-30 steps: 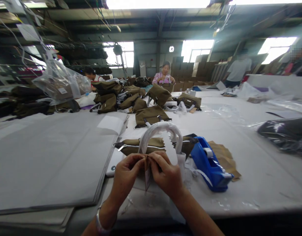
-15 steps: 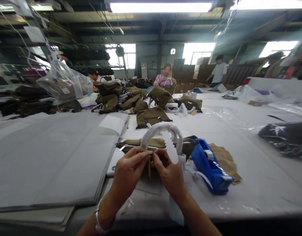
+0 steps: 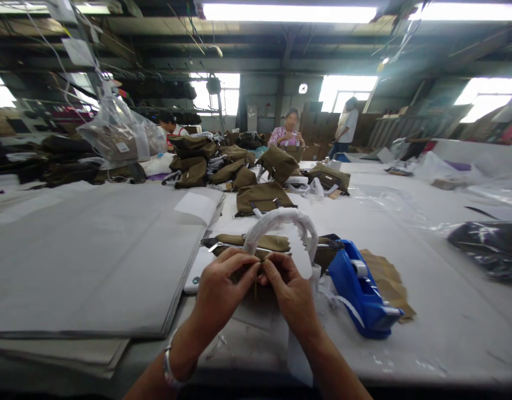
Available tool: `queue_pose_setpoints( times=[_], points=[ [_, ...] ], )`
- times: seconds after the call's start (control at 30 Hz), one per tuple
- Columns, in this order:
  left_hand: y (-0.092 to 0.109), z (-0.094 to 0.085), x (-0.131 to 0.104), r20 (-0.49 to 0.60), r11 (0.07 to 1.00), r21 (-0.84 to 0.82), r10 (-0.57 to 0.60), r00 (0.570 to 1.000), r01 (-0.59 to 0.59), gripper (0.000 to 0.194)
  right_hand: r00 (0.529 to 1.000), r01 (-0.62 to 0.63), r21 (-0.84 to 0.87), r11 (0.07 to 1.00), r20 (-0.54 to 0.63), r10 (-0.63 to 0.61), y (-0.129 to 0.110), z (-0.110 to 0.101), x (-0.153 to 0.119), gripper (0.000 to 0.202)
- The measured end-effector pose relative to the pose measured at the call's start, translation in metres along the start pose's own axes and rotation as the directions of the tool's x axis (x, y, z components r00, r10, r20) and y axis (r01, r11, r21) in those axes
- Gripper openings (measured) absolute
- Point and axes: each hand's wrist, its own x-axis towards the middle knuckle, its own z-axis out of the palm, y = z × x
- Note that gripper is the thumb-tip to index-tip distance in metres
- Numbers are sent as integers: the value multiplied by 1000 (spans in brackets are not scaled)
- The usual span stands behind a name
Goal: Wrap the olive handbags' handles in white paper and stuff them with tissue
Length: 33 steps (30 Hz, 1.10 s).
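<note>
An olive-brown bag (image 3: 266, 242) with a zipper lies in front of me, its handles (image 3: 276, 216) wrapped in white. At the near side of the bag, below the handles, my left hand (image 3: 222, 286) and my right hand (image 3: 291, 291) meet fingertip to fingertip. Both are closed in a pinch on a thin brown strip (image 3: 256, 290), whose end hangs down between them; the pinched part is mostly hidden. A white piece with a toothed edge (image 3: 298, 253) stands by the right side of the handle. Beside the left hand a white phone (image 3: 193, 278) sits partly under the bag.
A blue tape dispenser (image 3: 362, 300) stands right of the bag, with brown paper (image 3: 391, 286) behind it. Large paper sheets (image 3: 93, 261) are stacked on the left. Several olive bags (image 3: 264, 198) are piled further back. Co-workers are across the table, one holding a bag.
The view has shifted slightly, so things sit a little further right. My hands keep their pinch, and less of the strip shows below them. A person in the background has moved left.
</note>
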Motion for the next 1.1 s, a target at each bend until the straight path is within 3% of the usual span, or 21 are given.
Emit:
queue_pose_setpoints(
  times=[0.13,0.33,0.53,0.73,1.1],
  points=[
    [-2,-1,-1,6,998,40,38,999,-38,10,1000,31,-59,998,4,-31,-2,1,1,21],
    [8,4,0,76,990,-15,144,987,-143,10,975,220,-167,961,57,-213,-1,6,-1,8],
    [2,-5,4,-18,999,-12,43,999,-43,11,999,-23,-8,1000,-43,22,3,1,-1,22],
    [1,-1,1,11,1000,-27,10,1000,-9,8,999,-30,57,998,14,30,2,0,1,23],
    [2,-1,0,10,1000,-10,-3,1000,3,8,1000,-10,27,1000,27,9,4,1,1,21]
  ],
)
